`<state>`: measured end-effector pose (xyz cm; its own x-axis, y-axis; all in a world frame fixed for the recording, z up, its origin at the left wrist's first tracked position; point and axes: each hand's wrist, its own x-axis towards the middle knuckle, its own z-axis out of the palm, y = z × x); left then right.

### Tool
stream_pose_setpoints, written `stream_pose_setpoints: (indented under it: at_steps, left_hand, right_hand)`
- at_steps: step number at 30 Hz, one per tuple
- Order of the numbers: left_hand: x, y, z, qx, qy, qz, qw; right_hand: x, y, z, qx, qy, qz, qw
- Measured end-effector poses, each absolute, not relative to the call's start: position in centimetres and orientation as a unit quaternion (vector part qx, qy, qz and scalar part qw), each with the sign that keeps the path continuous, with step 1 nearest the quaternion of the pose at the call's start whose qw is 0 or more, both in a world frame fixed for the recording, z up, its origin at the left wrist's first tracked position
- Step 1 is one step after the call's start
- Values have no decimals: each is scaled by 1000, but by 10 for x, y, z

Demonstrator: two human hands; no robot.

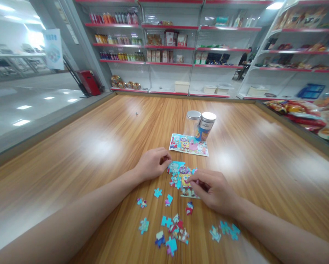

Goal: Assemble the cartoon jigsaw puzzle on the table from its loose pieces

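Note:
A partly joined jigsaw puzzle [176, 168] with cartoon figures lies flat on the wooden table. At its upper left corner rests my left hand [154, 163], fingers curled and thumb close to the index finger; whether anything is between them is hidden. My right hand [218, 189] reaches over the puzzle's right side, thumb and fingers pinched on a puzzle piece [197, 182] that is mostly covered. Loose puzzle pieces lie nearer to me, among them a blue one [158, 193], a blue and pink one [169, 200] and a red one [189, 208].
Behind the puzzle lies a picture sheet [189, 145] of the cartoon figures. Two lidded cylindrical containers stand at it: a clear jar [192, 124] and a printed can [207, 126]. Several loose pieces [230, 230] lie by my right forearm. Packaged goods [304, 113] lie beyond the table's right edge.

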<state>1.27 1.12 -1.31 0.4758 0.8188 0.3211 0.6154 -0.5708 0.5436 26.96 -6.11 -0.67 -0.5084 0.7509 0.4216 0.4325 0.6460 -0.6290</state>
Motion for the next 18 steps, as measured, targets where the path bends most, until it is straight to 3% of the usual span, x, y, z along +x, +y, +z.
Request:
stream_pose_setpoints:
  at_steps: [18]
  left_hand:
    - [9,11,-12,858,375,301,179]
  right_hand:
    - [270,-62,-8,-361,-837,230,341]
